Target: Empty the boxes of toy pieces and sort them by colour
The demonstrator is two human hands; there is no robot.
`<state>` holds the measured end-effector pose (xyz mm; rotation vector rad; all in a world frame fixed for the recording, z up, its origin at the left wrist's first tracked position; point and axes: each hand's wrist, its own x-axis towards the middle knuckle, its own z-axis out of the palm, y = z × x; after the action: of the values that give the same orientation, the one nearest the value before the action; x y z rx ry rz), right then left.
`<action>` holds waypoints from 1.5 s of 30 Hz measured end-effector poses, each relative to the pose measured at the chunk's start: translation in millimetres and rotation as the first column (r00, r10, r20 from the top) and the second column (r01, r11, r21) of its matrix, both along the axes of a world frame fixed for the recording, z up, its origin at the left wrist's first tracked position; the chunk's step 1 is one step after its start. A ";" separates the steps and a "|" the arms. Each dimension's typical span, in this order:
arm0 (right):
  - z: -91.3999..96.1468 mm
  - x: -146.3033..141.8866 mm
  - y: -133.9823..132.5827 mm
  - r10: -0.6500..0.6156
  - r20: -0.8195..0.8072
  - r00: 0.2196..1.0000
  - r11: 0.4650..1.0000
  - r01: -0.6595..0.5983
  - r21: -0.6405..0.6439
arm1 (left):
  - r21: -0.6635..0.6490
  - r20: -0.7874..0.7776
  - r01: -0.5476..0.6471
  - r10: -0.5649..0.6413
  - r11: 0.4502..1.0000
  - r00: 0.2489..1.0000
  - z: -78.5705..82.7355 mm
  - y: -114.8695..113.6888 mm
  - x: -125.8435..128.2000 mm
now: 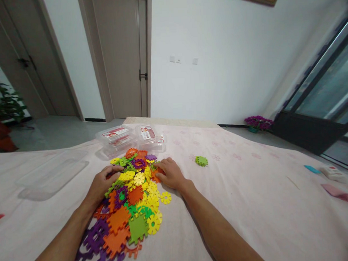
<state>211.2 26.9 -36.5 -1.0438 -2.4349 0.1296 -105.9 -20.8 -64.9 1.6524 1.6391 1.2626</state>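
Observation:
A long pile of plastic interlocking pieces (139, 179), some flower-shaped and others square with notched edges, lies on the cloth-covered table in yellow, orange, green and purple. My left hand (106, 181) touches the pile's left side, its fingers apart and reaching over the pieces. Against the right side rests my right hand (172, 174), with thumb and fingers spread around some orange and green pieces; its fingertips are partly hidden. Nearest to me lie orange squares (119, 220), a green square (138, 228) and purple pieces (96, 236).
Clear plastic boxes with labels (116, 138) stand behind the pile. A transparent lid or tray (53, 174) lies to the left. Farther right are a lone green piece (201, 161), a thin stick (293, 182), a white box (333, 173) and a pink item (337, 193).

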 end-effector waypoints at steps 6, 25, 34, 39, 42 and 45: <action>-8.0 -0.5 -0.7 -0.005 -0.197 0.980 1.000 0.004 -0.010 | -0.002 0.020 -0.018 0.018 1.000 1.000 -2.2 0.4 -0.8; -7.0 9.4 -1.0 -0.225 -0.156 0.962 0.974 0.222 -0.036 | -0.026 0.046 -0.043 0.044 0.999 0.998 -1.2 1.1 1.6; -9.9 12.3 5.9 -0.335 -0.496 0.801 0.942 0.298 -0.155 | -0.059 0.051 -0.045 0.048 0.997 0.998 1.6 -0.6 2.4; -6.2 52.2 30.5 -0.551 -0.672 0.495 0.823 0.459 -0.336 | -0.066 0.038 -0.048 0.050 0.997 0.998 -3.4 1.9 -1.3; -5.2 88.1 40.6 -0.617 -0.694 0.370 0.743 0.565 -0.360 | -0.096 0.038 -0.045 0.049 0.994 0.998 -5.3 2.9 -2.7; -6.9 118.9 42.3 -0.661 -0.652 0.372 0.647 0.723 -0.244 | -0.109 0.042 -0.050 0.055 0.993 0.998 -5.3 2.6 -3.1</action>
<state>330.2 69.2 -43.4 -1.5521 -1.1476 0.1028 -109.0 -18.1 -70.3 1.5153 1.7027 1.2056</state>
